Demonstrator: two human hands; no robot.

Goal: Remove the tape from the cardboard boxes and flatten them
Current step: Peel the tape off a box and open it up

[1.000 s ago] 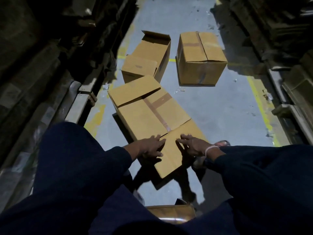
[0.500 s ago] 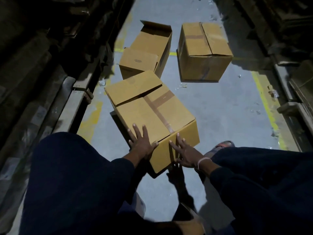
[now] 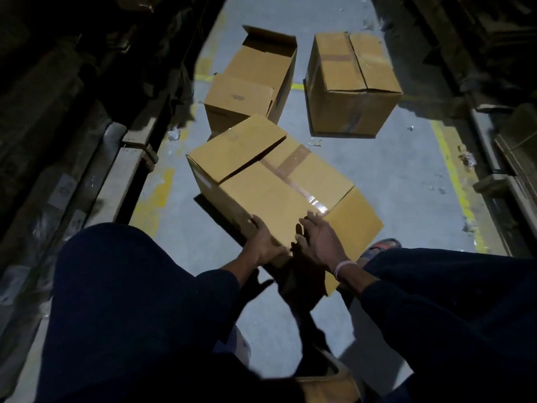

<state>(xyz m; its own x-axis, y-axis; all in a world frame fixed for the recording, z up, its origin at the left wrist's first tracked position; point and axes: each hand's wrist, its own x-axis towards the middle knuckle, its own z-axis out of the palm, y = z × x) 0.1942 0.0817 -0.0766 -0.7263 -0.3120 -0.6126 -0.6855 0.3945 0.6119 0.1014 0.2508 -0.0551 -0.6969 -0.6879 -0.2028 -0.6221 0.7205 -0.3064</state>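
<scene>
you have pulled the taped box point(image 3: 279, 193) closer; left hand point(image 3: 263, 242) grips its corner, right hand point(image 3: 319, 239) fingers loosely spread at the tape point(image 3: 293, 173); peeling comes next.

Grey floor point(image 3: 363, 175), yellow lines point(image 3: 453, 175), dark shelving point(image 3: 72, 112) alongside.

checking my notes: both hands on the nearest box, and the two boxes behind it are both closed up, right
Not quite. The head view shows both hands, left and right, on the nearest box, but only the far right box is closed. The far left box is open, its flaps apart.
</scene>
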